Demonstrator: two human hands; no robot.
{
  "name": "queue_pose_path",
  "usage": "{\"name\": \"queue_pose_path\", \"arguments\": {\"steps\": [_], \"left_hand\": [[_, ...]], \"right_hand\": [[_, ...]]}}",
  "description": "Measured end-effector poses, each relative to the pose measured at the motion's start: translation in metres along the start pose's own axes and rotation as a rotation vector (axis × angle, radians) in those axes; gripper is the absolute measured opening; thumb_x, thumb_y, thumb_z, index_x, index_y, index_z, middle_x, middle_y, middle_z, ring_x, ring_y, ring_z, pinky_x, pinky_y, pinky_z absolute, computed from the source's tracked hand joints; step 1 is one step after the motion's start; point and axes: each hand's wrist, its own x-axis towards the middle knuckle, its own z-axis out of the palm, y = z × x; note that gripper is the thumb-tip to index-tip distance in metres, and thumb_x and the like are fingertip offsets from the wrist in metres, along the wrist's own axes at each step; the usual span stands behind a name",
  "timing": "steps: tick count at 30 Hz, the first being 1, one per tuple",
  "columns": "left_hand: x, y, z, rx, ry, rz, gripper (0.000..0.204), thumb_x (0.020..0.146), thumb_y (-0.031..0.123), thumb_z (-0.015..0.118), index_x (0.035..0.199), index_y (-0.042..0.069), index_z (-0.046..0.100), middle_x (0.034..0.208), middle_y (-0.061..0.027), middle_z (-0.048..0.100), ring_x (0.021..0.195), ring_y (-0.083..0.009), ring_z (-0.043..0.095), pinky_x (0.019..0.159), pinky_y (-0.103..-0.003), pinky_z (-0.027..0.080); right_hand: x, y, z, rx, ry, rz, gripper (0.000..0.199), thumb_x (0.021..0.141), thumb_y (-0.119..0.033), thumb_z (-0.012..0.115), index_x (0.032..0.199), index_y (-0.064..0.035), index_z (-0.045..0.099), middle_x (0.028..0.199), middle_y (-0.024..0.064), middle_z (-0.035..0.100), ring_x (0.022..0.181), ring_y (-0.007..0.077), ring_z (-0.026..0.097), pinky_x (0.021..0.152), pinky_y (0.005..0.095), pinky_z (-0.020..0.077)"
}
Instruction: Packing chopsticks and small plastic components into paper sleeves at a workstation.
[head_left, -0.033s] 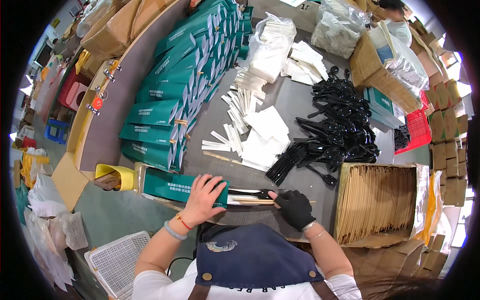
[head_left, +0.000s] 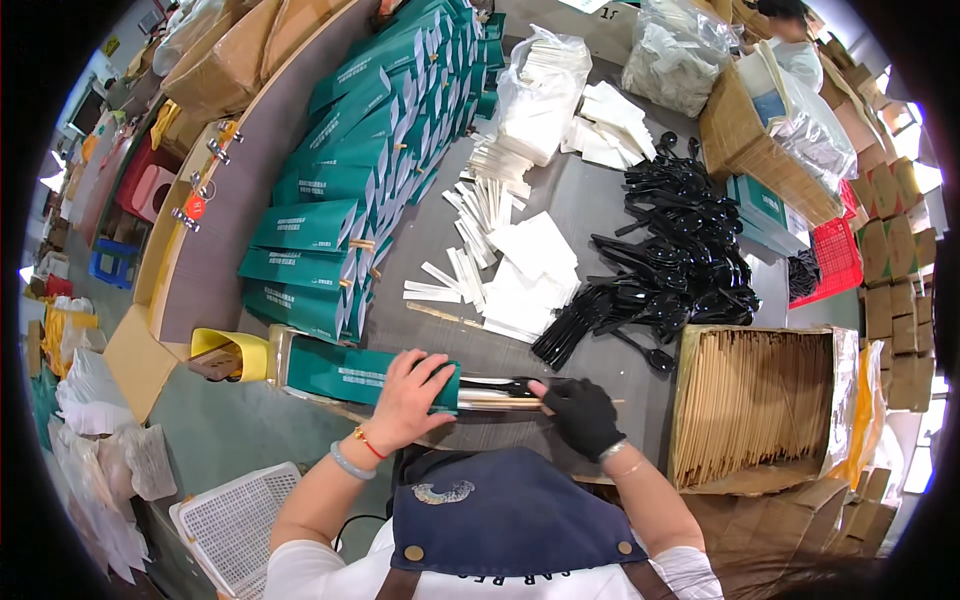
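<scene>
A long green paper sleeve (head_left: 330, 372) lies along the near edge of the table. Spread across its right end, my bare left hand (head_left: 405, 400) grips it, fingers over the top and thumb at the near edge. A black plastic spoon (head_left: 515, 386), wooden chopsticks (head_left: 500, 404) and a white strip stick out of the sleeve's mouth. My right hand (head_left: 585, 415), in a black fingerless glove, is closed around the outer end of this cutlery bundle. Its thumb points left on top; the other fingers are partly hidden. Thin chopstick tips show past the glove.
Filled green sleeves (head_left: 310, 235) stand stacked at the left. White napkins (head_left: 535, 255) and paper strips lie mid-table, beside a heap of black spoons (head_left: 690, 250). A carton of chopsticks (head_left: 755, 405) is at the right. A yellow container (head_left: 235, 350) sits by the sleeve's left end.
My right hand has shifted slightly left with the cutlery bundle, and a little less of it shows outside the sleeve. My left hand stays almost still.
</scene>
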Motion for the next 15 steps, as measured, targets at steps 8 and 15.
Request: {"name": "queue_pose_path", "arguments": {"steps": [8,15], "left_hand": [[0.019,0.022,0.017,0.050,-0.021,0.044,0.076,0.056,0.017,0.085,0.125,0.006,0.056,0.125,-0.0099,0.052,0.114,-0.0333,0.047,0.099,-0.046,0.039],[0.035,0.025,0.028,0.013,0.013,0.087,0.063,0.065,0.015,0.077,0.124,0.011,0.057,0.122,-0.0091,0.052,0.109,-0.0317,0.048,0.094,-0.045,0.041]], "right_hand": [[0.004,0.005,0.019,0.352,0.251,0.193,0.010,0.079,-0.016,0.071,0.084,-0.0066,0.072,0.094,0.0114,0.068,0.089,0.0269,0.066,0.078,0.0389,0.0540],[0.039,-0.057,0.031,0.686,0.218,0.178,0.035,0.072,-0.020,0.079,0.099,-0.0051,0.063,0.097,0.0129,0.062,0.088,0.0340,0.061,0.075,0.0410,0.0503]]}}
